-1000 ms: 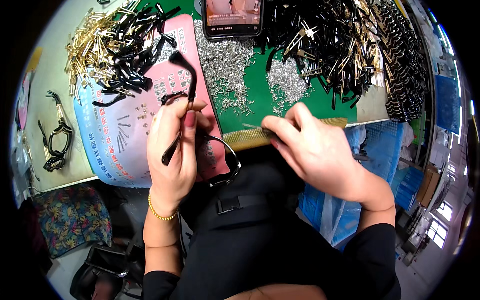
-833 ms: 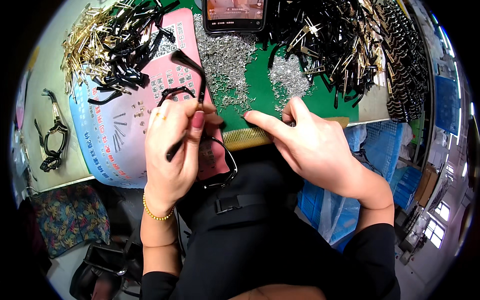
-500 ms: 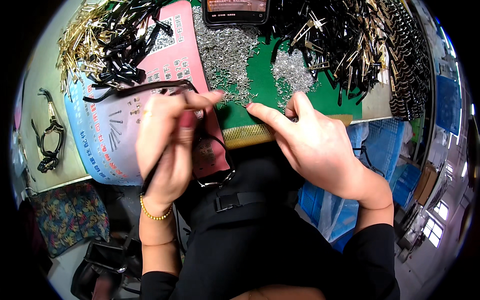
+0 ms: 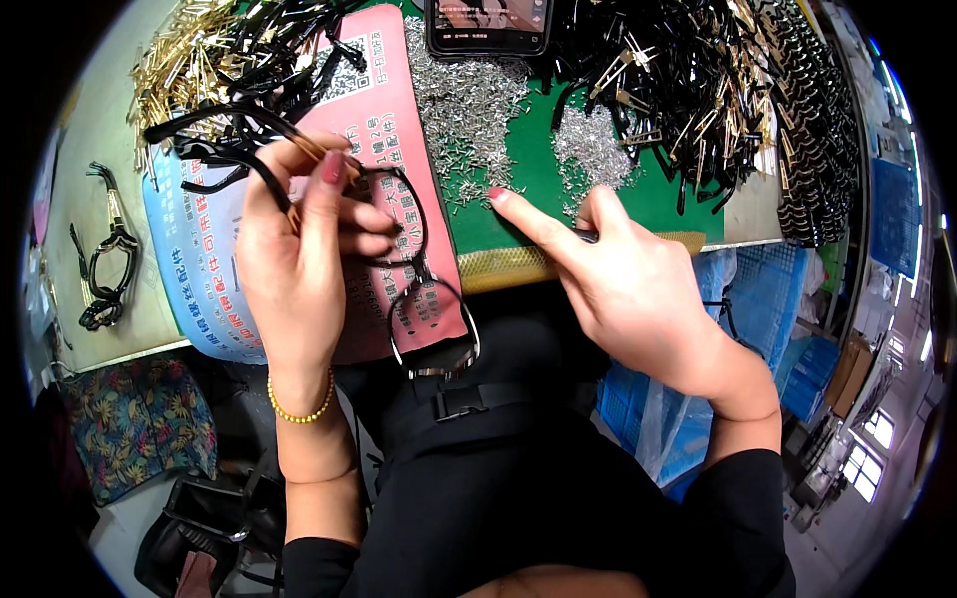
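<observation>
My left hand [image 4: 294,274] pinches a pair of black-framed glasses [image 4: 420,267] near the hinge, between thumb and fingers. Their temples, black with gold-coloured parts, stick out to the upper left, and the two rims hang down to the right past the mat edge. My right hand [image 4: 643,299] rests at the green mat's front, index finger stretched out with its tip on the near end of a heap of small silver screws [image 4: 464,115]. The other fingers are curled; a bit of something dark [image 4: 588,236] shows among them, mostly hidden.
A second heap of tiny silver parts [image 4: 590,145] lies to the right. Black and gold temples pile up at the back left [image 4: 199,60] and back right [image 4: 688,100]. A phone [image 4: 488,28] stands at the back. Another glasses frame [image 4: 112,269] lies far left on the table.
My left hand has turned and shifted left, so the glasses now show clearly, and its fingers have left the screws' edge. The right index fingertip has moved slightly up onto the screws.
</observation>
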Tool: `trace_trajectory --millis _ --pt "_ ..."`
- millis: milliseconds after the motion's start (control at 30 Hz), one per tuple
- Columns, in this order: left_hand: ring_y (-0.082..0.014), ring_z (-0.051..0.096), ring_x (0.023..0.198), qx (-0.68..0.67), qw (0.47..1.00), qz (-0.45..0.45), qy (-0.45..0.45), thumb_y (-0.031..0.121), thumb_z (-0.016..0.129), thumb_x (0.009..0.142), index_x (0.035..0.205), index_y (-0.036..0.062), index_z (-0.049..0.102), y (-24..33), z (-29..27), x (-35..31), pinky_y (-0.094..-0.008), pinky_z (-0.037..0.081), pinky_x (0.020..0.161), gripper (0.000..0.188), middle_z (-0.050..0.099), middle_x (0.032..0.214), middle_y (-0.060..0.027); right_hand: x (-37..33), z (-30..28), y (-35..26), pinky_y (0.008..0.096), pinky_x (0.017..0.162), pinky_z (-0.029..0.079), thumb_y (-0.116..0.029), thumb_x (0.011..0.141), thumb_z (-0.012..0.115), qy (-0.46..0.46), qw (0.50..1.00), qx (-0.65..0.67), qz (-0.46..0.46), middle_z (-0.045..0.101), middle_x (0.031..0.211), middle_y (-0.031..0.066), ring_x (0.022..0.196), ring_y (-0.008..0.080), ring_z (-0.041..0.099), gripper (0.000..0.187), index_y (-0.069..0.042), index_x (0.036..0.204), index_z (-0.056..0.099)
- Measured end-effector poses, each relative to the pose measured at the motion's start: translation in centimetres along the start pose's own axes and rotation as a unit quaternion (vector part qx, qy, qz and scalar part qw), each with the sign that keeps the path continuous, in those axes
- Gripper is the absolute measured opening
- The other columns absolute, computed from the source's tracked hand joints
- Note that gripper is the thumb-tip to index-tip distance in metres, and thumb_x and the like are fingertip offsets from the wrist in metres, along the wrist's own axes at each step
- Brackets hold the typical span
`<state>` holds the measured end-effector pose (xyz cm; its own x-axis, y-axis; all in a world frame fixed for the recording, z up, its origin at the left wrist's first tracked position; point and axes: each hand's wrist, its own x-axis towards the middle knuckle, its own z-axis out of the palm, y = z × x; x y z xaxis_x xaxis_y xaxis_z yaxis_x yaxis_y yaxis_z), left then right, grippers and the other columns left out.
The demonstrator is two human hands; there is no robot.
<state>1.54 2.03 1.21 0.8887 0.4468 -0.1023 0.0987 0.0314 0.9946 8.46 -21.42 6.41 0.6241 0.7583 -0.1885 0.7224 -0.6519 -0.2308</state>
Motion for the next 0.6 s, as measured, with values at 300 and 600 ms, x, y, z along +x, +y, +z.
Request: trace_trajectory --millis 300,600 --pt "-0.0097 0.068 0.075 -0.035 0.999 -0.011 -0.019 0.011 0.055 0.106 0.122 0.0002 0.055 -0.3 -0.1 -0.7 -0.0203 0.058 0.058 0.019 0.065 0.100 -0.0082 0.2 -0.8 0.9 0.0392 0.054 0.054 -0.004 0.086 0.063 -0.037 0.999 0.023 -0.021 0.053 0.094 0.0134 0.071 0.0279 0.066 0.059 -0.025 0.142 0.056" --pt "-0.0112 0.068 0.075 -0.018 1.000 -0.017 -0.015 0.012 0.052 0.107 0.121 -0.0009 0.053 -0.4 0.1 -0.7 -0.0205 0.058 0.056 0.019 0.065 0.105 -0.0115 0.6 -0.5 0.7 0.0385 0.053 0.055 -0.003 0.084 0.063 -0.024 0.999 0.021 -0.026 0.055 0.096 0.0146 0.072 0.0274 0.067 0.057 -0.021 0.137 0.059"
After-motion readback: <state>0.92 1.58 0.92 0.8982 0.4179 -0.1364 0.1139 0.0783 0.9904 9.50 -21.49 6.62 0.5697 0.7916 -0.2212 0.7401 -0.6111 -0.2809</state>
